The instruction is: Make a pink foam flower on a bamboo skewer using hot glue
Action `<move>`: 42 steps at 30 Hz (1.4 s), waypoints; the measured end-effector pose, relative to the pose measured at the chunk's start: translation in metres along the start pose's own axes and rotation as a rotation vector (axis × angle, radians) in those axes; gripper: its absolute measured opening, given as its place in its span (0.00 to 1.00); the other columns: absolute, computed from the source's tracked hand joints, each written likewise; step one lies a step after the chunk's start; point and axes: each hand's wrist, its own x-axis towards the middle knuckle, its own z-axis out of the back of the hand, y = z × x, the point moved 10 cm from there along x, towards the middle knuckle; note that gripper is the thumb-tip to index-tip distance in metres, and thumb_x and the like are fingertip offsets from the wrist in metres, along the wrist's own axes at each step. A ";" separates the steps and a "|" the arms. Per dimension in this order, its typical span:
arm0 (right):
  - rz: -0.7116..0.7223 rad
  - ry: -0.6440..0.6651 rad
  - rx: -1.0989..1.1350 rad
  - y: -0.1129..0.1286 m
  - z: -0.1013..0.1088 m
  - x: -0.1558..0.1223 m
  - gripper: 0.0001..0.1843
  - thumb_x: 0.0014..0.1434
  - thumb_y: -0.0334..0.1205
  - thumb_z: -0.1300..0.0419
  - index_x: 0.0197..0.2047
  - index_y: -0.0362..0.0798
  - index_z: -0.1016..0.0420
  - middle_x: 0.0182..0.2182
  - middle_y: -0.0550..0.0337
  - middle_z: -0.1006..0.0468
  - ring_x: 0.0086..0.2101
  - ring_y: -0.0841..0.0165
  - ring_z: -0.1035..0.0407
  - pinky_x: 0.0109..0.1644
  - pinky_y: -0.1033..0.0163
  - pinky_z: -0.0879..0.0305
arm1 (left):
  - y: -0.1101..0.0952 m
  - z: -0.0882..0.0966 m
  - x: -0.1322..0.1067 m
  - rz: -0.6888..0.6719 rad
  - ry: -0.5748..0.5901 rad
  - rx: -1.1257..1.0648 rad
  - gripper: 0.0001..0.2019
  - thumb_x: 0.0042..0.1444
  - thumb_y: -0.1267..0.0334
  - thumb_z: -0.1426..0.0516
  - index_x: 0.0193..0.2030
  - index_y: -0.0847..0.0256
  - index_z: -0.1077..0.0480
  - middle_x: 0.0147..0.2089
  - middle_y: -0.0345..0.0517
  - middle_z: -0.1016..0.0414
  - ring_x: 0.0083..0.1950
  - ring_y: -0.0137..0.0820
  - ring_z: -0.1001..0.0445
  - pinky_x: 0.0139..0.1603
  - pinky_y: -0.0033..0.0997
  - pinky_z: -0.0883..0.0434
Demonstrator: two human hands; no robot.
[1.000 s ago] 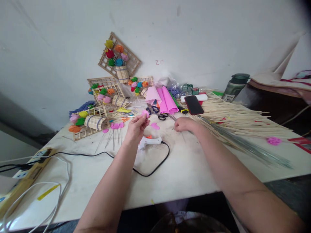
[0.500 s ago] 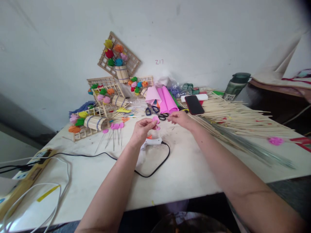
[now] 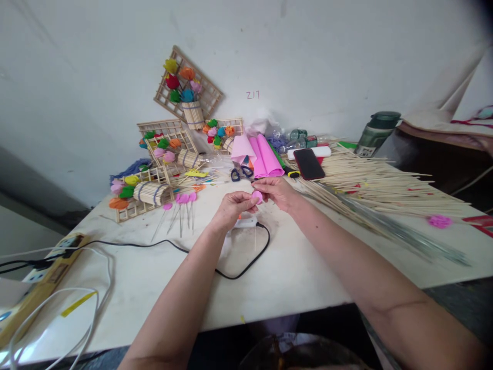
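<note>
A small round pink paper petal [image 3: 257,196] is between my two hands, above the middle of the table. My left hand [image 3: 234,206] pinches it from the left with thumb and forefinger. From the right, my right hand [image 3: 275,192] meets it, fingers bent and closed at its edge; the exact grip of these fingertips is partly hidden. A thin pale strand hangs below the petal. Under my left hand lies a white glue gun [image 3: 246,222] with an orange part, mostly covered by the hand. Several wire stems with pink paper tops [image 3: 185,199] lie to the left.
Scissors [image 3: 242,173], pink paper [image 3: 265,156] and a black phone [image 3: 309,164] lie beyond my hands. Bamboo sticks [image 3: 377,180] spread across the right, beside a green bottle [image 3: 377,134]. Stick-lattice flower pieces [image 3: 150,194] stand at left. A black cord [image 3: 246,272] loops in front.
My right hand has moved left and in to meet the petal. My left hand has shifted slightly right and down with it, covering more of the glue gun.
</note>
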 end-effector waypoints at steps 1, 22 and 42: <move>0.003 -0.011 -0.006 0.000 0.001 0.001 0.13 0.39 0.40 0.33 0.29 0.42 0.24 0.17 0.65 0.31 0.17 0.77 0.40 0.20 0.70 0.45 | 0.000 0.000 0.000 0.007 0.002 0.001 0.08 0.42 0.62 0.37 0.26 0.64 0.27 0.22 0.42 0.27 0.22 0.23 0.32 0.26 0.23 0.35; 0.168 -0.046 -0.181 0.012 -0.003 0.001 0.12 0.47 0.43 0.39 0.33 0.44 0.28 0.20 0.64 0.29 0.18 0.76 0.38 0.21 0.69 0.39 | 0.000 0.012 0.003 -0.048 -0.094 0.019 0.08 0.42 0.61 0.37 0.26 0.64 0.27 0.22 0.41 0.27 0.24 0.24 0.31 0.29 0.25 0.34; -0.001 0.056 -0.168 -0.023 -0.032 -0.004 0.11 0.46 0.43 0.38 0.28 0.42 0.28 0.19 0.62 0.28 0.15 0.78 0.41 0.18 0.71 0.43 | -0.006 0.059 -0.001 -0.151 -0.421 -0.199 0.12 0.39 0.58 0.36 0.28 0.65 0.30 0.32 0.45 0.25 0.35 0.32 0.25 0.40 0.31 0.31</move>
